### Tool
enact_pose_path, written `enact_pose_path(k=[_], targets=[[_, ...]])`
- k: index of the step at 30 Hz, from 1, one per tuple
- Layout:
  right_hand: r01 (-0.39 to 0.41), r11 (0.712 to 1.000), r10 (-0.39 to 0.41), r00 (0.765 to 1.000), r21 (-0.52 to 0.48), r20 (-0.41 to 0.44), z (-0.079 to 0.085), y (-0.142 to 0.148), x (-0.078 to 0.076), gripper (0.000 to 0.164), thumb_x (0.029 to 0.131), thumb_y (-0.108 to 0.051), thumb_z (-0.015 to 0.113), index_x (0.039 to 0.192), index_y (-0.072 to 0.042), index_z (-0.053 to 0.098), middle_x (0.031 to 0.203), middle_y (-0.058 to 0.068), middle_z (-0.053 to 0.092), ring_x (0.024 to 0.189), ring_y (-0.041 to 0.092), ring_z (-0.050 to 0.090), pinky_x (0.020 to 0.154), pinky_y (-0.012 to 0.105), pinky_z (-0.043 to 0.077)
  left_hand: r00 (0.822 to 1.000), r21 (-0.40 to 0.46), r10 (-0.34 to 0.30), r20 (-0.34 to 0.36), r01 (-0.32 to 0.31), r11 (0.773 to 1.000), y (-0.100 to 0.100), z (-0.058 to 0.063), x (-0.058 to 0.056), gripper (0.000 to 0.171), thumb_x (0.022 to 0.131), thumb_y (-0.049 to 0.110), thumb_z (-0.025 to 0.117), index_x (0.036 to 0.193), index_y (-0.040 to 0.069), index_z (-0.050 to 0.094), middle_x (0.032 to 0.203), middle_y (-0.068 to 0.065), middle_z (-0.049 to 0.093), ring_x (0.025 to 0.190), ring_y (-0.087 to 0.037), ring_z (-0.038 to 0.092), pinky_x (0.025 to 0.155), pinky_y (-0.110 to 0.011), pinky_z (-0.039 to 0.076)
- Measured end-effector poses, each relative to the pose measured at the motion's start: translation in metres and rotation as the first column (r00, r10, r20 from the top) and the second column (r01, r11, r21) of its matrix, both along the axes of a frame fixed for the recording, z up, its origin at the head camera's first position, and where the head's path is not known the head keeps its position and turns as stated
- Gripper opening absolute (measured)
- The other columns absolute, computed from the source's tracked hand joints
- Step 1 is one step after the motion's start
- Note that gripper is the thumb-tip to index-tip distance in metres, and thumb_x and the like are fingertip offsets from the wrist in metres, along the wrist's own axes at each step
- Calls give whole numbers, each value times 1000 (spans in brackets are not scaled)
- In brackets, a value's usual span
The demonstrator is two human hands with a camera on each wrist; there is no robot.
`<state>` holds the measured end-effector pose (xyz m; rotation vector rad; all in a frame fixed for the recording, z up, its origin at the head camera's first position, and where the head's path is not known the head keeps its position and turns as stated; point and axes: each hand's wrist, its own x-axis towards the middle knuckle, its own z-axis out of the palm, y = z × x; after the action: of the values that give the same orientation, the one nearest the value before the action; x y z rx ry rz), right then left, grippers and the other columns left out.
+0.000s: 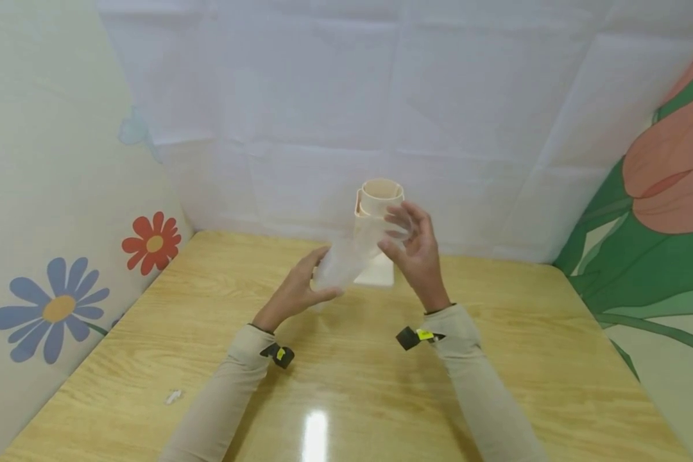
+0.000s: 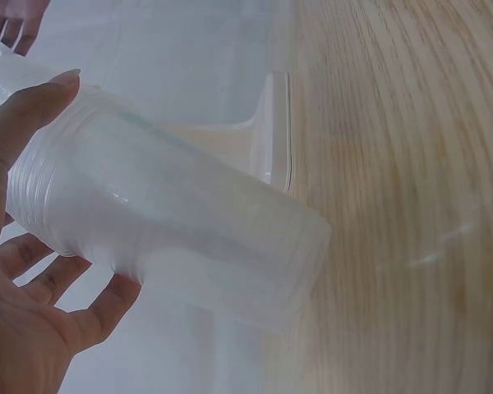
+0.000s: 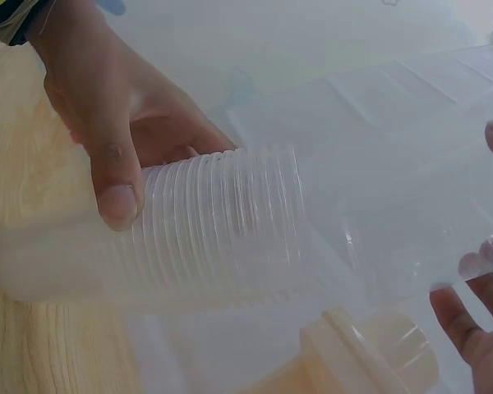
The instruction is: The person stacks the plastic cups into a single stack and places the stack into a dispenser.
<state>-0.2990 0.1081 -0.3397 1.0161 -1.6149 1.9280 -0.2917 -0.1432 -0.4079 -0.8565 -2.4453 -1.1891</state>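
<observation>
My left hand (image 1: 297,289) grips a stack of clear plastic cups (image 2: 189,213), thumb on one side and fingers on the other. The stack lies tilted in the air, its ridged rims (image 3: 222,222) facing my right hand (image 1: 418,253). Between curled thumb and fingers, my right hand holds a single clear cup (image 3: 411,238) by its rim end, in line with the stack and apart from its rims. Right behind the hands stands a cream-coloured holder (image 1: 382,189) with a round open tube on top and a flat base (image 1: 378,273).
The holder stands near the back of the wood-grain table (image 1: 346,385), before a white cloth backdrop (image 1: 300,115). A small white scrap (image 1: 173,396) lies at the front left. Painted flowers (image 1: 58,309) decorate the side walls.
</observation>
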Motion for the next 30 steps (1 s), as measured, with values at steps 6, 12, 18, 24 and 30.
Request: enact_pose_path(k=[6,12,18,24,30], targets=[[-17,1000,18,1000,4,-8,0,-3,0,77,85,-14,80,144,5,35,139,26,49,123,26,53,101,36,49,1000,0,2,6,-2,1000,0,-1,1,86,82,22,85,150,0,38,142,-22,50,120,-34,54,91,-50,53],[-32,999,32,999,5,-3,-1,-6,0,75,84,-2,77,145,6,34,139,23,50,123,25,52,101,37,49,1000,10,-12,2,12,1000,0,-2,-1,85,81,21,86,150,2,39,141,-20,51,120,-33,54,91,-50,53],[-47,999,47,999,15,-8,-3,-11,1,76,85,-3,76,145,8,32,140,26,48,123,25,52,101,42,48,1000,17,-19,0,19,1000,0,-2,-2,85,81,21,86,149,3,39,141,-19,51,121,-32,54,91,-50,52],[-53,998,53,999,29,-6,-5,-15,1,74,84,8,72,145,10,30,139,30,47,123,27,52,101,41,49,1000,21,-20,-20,20,1000,0,-2,-2,85,80,20,87,148,2,41,138,-19,53,119,-32,55,91,-49,53],[-51,997,52,999,52,-13,-7,-17,0,73,83,16,68,144,12,29,140,32,46,124,27,52,101,42,49,998,26,-30,-47,32,999,0,-2,-2,84,79,18,87,147,2,41,136,-19,55,117,-32,56,90,-49,53]])
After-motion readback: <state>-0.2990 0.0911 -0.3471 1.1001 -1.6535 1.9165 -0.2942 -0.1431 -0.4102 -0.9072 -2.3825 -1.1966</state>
